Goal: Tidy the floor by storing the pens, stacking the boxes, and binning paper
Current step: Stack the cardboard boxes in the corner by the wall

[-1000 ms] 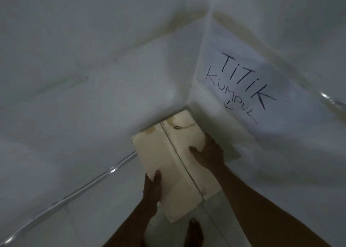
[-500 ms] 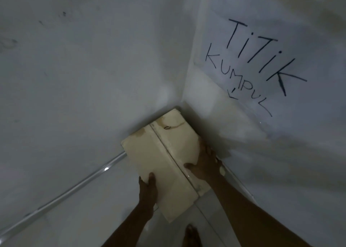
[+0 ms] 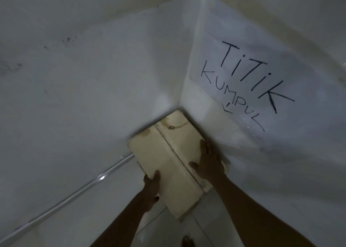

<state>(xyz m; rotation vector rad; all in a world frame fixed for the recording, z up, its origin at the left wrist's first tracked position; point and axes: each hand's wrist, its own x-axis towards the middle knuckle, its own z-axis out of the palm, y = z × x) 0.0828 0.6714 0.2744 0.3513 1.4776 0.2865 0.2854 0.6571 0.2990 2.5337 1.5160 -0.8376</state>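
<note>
One box (image 3: 161, 158) | left hand (image 3: 151, 186) grips near edge, right hand (image 3: 208, 162) presses flat on top | I advise seating it square into the corner (image 3: 180, 104) (edges flush) before release.

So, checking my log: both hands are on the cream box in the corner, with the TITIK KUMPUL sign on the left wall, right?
No: the head view shows the sign on the right wall. The left hand and right hand are on the cream box in the corner.
</note>
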